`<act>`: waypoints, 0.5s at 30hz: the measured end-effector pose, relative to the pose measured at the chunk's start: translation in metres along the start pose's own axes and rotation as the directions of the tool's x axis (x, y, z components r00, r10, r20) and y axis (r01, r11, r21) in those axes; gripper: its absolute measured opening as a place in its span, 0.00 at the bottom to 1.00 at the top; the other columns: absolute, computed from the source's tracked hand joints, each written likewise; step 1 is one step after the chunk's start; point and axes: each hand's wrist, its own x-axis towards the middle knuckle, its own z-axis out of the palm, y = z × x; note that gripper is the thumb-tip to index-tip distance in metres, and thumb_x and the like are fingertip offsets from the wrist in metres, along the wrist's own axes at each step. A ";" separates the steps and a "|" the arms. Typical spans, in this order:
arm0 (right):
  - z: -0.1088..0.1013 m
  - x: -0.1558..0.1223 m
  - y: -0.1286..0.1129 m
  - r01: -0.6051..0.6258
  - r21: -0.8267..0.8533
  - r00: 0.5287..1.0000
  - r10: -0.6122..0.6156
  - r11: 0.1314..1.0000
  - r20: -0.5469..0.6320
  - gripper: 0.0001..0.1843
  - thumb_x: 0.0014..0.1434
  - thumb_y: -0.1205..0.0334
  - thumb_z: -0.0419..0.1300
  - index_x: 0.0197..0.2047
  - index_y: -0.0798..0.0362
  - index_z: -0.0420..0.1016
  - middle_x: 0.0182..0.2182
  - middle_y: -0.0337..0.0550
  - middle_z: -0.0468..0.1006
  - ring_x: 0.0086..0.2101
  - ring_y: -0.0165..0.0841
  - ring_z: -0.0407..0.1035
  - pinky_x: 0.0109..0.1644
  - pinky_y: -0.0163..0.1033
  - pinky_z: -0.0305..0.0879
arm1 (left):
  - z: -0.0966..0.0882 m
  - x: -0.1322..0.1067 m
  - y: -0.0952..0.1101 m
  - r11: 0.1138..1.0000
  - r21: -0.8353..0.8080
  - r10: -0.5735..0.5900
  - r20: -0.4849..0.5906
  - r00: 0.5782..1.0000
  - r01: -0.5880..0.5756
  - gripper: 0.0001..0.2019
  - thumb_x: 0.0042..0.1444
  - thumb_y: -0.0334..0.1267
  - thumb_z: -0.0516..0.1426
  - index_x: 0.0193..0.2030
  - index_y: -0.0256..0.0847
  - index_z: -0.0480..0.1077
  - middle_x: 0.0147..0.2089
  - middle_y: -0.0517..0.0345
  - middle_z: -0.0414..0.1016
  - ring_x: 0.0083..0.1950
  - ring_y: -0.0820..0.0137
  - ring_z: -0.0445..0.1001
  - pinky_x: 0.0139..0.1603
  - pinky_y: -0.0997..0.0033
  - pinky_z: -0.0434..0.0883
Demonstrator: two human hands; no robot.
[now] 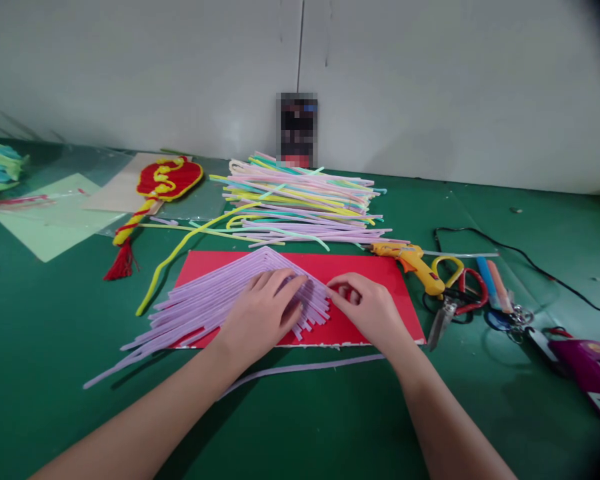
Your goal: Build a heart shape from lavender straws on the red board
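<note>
The spread left hand (263,303) should hold the purple sticks (210,300) flat while the right hand (370,303) pinches their edge gently.

Red fan (177,183): I see it near the back edge of the counter (320,427).
Dark block (297,130): pixelated on my screen, upright at that edge.
Yellow glue gun (413,260): I find it just beside the scissors (475,293).
Purple tool (577,360): farther right.

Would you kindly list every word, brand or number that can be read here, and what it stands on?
None can be read.
Glue gun: any markings are too small and blurred.
Purple tool: likewise blurred.
Dark object by the wall: pixelated, illegible.
</note>
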 end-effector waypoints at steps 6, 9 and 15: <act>0.000 0.000 -0.002 -0.011 0.008 1.000 0.011 1.000 0.007 0.07 0.55 0.59 0.58 0.36 0.49 0.75 0.26 0.37 0.74 0.24 0.27 0.63 0.29 0.33 0.60 | 0.000 0.001 -0.001 0.998 -0.058 -0.031 0.020 0.999 0.032 0.18 0.59 0.37 0.53 0.56 0.42 0.64 0.55 0.50 0.66 0.53 0.60 0.66 0.54 0.56 0.66; 0.000 0.000 -0.002 -0.014 0.006 1.000 0.014 1.000 0.009 0.07 0.55 0.58 0.58 0.36 0.49 0.75 0.26 0.37 0.74 0.24 0.28 0.63 0.29 0.33 0.60 | 0.000 0.002 -0.001 0.997 -0.073 -0.037 0.030 0.999 0.039 0.18 0.58 0.37 0.53 0.56 0.43 0.64 0.55 0.50 0.65 0.53 0.60 0.66 0.53 0.55 0.66; 0.000 0.000 -0.001 -0.002 -0.002 1.000 0.002 1.000 0.000 0.08 0.55 0.58 0.58 0.36 0.50 0.76 0.26 0.37 0.74 0.24 0.28 0.63 0.29 0.33 0.60 | 0.000 0.003 -0.002 0.995 -0.090 -0.028 0.026 0.999 0.031 0.18 0.58 0.36 0.53 0.56 0.43 0.64 0.55 0.50 0.65 0.53 0.59 0.66 0.53 0.55 0.66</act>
